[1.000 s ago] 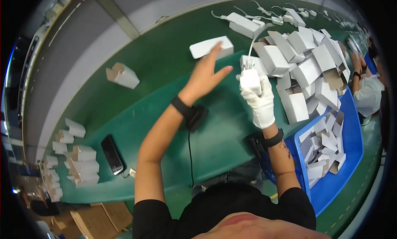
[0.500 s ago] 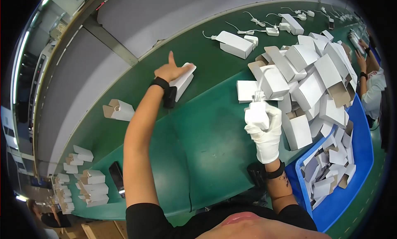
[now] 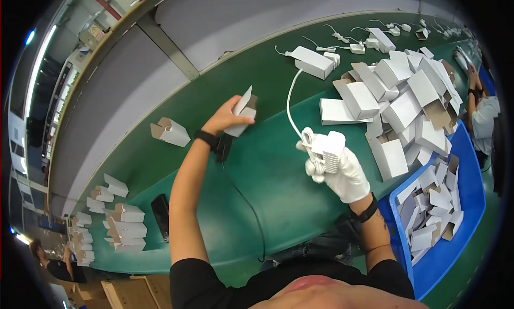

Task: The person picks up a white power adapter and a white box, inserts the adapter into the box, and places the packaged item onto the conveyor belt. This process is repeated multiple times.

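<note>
My bare left hand (image 3: 227, 118) grips a small white carton (image 3: 242, 119) above the green table, its flap standing up at the far end. In my right hand (image 3: 345, 175), which wears a white glove, is a white power adapter (image 3: 327, 147) with its cable coiled and tied against it. A loose length of the cable (image 3: 289, 103) arcs up and away toward the far side. Left of my left hand stands another white carton (image 3: 174, 133) with its brown inner flap showing. A black box-like thing on a cord (image 3: 222, 148) hangs at my left wrist.
A heap of white cartons (image 3: 399, 103) lies at the right, beside a blue bin (image 3: 471, 212) full of cartons. More adapters (image 3: 357, 48) lie along the far edge. Packed cartons (image 3: 128, 229) and a black phone-like device (image 3: 160, 212) are at the left. Other people work at both ends.
My left hand has closed round the carton and brought it slightly nearer, tilting it up. My right hand has shifted left and turned, bringing the adapter's coiled cable into sight.
</note>
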The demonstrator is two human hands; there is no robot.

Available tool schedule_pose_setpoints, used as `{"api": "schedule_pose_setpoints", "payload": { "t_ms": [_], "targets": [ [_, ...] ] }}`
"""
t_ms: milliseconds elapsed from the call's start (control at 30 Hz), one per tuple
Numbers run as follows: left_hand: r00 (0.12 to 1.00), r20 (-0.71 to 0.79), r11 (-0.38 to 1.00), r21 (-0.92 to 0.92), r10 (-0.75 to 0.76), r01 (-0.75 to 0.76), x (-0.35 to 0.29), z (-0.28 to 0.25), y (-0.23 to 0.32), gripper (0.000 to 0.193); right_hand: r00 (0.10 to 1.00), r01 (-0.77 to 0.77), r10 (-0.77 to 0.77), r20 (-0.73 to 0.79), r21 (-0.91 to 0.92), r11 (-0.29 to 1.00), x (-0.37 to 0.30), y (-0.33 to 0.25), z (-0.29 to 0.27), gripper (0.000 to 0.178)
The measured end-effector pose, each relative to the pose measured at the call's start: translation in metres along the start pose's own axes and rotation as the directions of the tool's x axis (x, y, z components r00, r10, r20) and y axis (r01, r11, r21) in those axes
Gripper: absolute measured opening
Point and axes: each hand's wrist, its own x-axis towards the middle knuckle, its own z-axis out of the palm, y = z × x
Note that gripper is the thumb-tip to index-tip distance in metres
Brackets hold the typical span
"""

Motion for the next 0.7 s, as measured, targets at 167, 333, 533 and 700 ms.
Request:
{"api": "schedule_pose_setpoints", "payload": {
  "t_ms": [167, 333, 533, 700],
  "targets": [
    [0.938, 0.211, 0.934, -0.289, 0.274, -0.208, -0.056, 0.059, 0.05, 0.073, 0.969, -0.246, 0.243, 0.044, 0.246, 0.937, -0.012, -0.002, 0.001, 0.066],
    [0.846, 0.311, 0.891, -0.288, 0.433, -0.35, -0.058, 0.109, 0.046, 0.08, 0.965, -0.215, 0.227, -0.131, -0.889, 0.403, 0.019, -0.02, -0.003, 0.039],
    [0.861, 0.184, 0.869, -0.252, 0.475, -0.426, -0.057, 0.142, 0.053, 0.081, 0.942, 0.024, 0.262, -0.211, -0.735, -0.677, 0.032, -0.021, 0.05, 0.025],
    [0.867, 0.113, 0.841, -0.332, 0.485, -0.427, -0.051, 0.132, 0.033, 0.078, 0.978, 0.186, 0.182, 0.102, -0.823, -0.537, 0.049, -0.007, 0.029, 0.018]
  ]
}}
